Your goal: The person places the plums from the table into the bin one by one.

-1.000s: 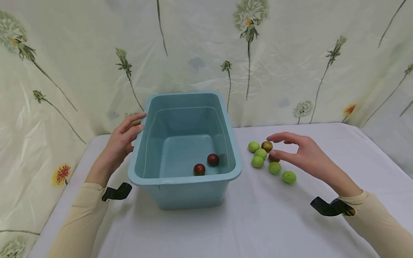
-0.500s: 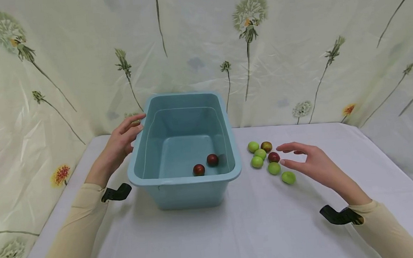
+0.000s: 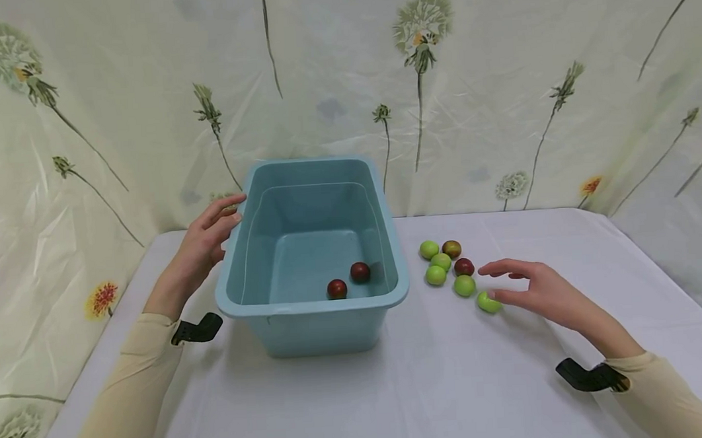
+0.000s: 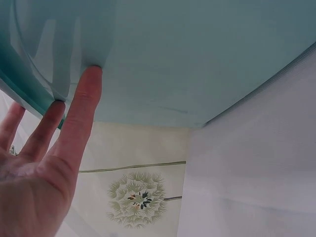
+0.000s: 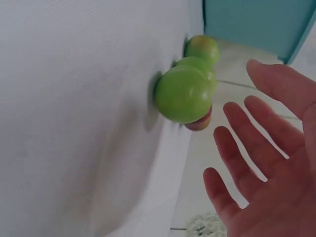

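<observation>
My left hand rests at the left side of a light blue plastic tub. In the left wrist view, its thumb lies straight against the tub's wall and other fingertips reach the rim. Two dark red plum-like fruits lie inside the tub. Over the table's right part hovers my right hand, fingers spread and holding nothing, beside the nearest green fruit. In the right wrist view a gap shows between the fingers and that green fruit.
Left of the right hand are several more green fruits, a dark red one and a brownish red one. A white cloth covers the table. Behind hangs a dandelion-printed curtain.
My right hand has drawn back from the dark red fruit, toward the near right, and now stands beside the nearest green fruit. The left hand keeps its place on the tub.
</observation>
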Tool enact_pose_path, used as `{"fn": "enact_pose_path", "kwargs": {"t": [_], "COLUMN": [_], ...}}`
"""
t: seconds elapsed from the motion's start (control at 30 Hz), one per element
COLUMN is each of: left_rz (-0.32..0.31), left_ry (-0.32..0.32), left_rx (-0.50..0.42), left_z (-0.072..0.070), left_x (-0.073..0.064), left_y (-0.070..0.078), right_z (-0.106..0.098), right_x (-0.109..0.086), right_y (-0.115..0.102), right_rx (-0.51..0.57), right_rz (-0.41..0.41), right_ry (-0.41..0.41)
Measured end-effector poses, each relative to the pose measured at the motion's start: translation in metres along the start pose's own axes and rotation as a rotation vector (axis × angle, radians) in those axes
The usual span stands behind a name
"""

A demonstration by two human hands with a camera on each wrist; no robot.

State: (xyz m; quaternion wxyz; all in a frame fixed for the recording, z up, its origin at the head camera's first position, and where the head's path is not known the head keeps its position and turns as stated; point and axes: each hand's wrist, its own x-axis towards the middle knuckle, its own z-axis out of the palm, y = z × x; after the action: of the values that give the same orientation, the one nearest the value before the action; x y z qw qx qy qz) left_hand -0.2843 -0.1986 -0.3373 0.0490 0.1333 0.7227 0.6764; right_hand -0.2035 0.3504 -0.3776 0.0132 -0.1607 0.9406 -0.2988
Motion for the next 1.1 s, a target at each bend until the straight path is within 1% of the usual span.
{"fn": "enact_pose_path", "kwargs": {"t": [0.23,0.47,0.67,0.8,0.9,1.1], "left_rz": [0.003,0.006,0.019,0.021,0.021,0.022], "left_ry": [-0.009,-0.003,-0.019,-0.021,-0.020,-0.019], "left_rx": [-0.005,-0.004,-0.029,-0.024,-0.018,-0.019], "left_z": [0.001,0.000,0.000,0.000,0.000,-0.001], "left_x": [-0.001,-0.001,0.000,0.000,-0.001,0.000], "left_y": [-0.001,-0.004,-0.004,-0.004,-0.003,-0.003], "right_z": [0.003,0.008,0.011,0.011,0.011,0.008], "right_x": [-0.004,-0.006,-0.005,-0.004,-0.003,-0.001], "right_y": [0.013,0.023,0.025,0.026,0.025,0.019], "right_rx": [0.006,0.016,-0.026,-0.036,-0.036,-0.009], "right_rz": [-0.008,-0.027,-0.025,-0.020,-0.013,-0.037], "right_ry": [-0.064,-0.117,-0.116,-0.118,-0.115,-0.104]}}
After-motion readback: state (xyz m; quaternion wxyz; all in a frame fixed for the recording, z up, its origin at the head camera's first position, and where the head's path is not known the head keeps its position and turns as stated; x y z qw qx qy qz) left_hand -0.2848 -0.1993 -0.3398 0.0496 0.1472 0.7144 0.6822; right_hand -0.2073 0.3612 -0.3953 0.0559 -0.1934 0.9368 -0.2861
